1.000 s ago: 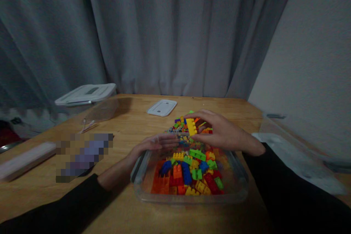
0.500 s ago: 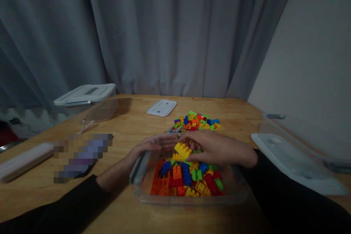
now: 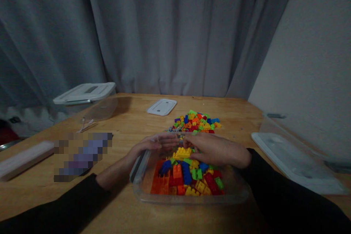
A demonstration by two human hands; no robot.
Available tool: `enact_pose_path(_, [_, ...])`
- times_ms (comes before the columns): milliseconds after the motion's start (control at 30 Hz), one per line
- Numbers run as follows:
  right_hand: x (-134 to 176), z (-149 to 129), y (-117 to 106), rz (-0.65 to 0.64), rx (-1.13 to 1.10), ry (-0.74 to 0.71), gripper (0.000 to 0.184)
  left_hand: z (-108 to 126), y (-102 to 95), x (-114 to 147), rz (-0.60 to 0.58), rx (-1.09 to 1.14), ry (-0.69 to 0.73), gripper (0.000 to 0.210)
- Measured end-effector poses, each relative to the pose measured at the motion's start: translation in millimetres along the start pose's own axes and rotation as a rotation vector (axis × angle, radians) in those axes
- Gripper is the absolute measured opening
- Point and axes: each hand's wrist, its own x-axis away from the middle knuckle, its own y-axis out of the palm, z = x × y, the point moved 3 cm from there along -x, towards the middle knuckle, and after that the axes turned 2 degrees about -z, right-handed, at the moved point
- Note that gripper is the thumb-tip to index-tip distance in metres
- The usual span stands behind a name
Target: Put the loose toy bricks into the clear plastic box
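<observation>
In front of us is the clear tub (image 3: pixel 192 199), which could slide or tip if either arm leaned hard on its wall. Our left hand (image 3: pixel 154 144) lies at its far left corner, fingers stretched out, gripping nothing that we can see. Our right hand (image 3: pixel 215 149) is bent over the far half of the tub; we cannot tell whether it grips the yellow block (image 3: pixel 181 153). That block is inside the tub, on top of the other blocks (image 3: pixel 187 174), and a careless knuckle could topple it off them.

Around us, the gray curtain (image 3: pixel 170 33) hangs behind the wooden table (image 3: pixel 128 128). A lidded box (image 3: pixel 85 95) stands at far left, a white lid (image 3: pixel 162 107) lies farther back, and the block pile (image 3: pixel 197 122) sits beyond the tub, whose far wall and our right hand stand in the way. A cord (image 3: pixel 88 125) lies at left.
</observation>
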Motion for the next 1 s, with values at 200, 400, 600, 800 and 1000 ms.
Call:
enact_pose_path(200, [-3.7, 3.5, 2.3, -0.064, 0.091, 0.024, 0.027, 0.8, -2.5, 2.7, 0.012, -0.013, -0.038, 0.061])
enact_pose_path(400, [-4.5, 0.7, 1.9, -0.075, 0.102, -0.013, 0.021, 1.8, -4.6, 4.4, 0.004, -0.038, -0.001, 0.061])
enact_pose_path(600, [-3.8, 4.4, 3.3, -0.04, 0.119, -0.017, 0.02, 1.7, -4.9, 5.7, 0.027, -0.044, -0.017, 0.06])
enact_pose_path(800, [-3.4, 5.9, 4.7, -0.039, 0.159, -0.034, 0.02, 3.3, 1.0, 3.6, -0.004, -0.017, -0.01, 0.06])
enact_pose_path(1000, [-4.5, 8.0, 7.0, -0.037, 0.15, -0.051, 0.023, 2.0, -2.2, 1.6, -0.032, -0.045, 0.006, 0.061])
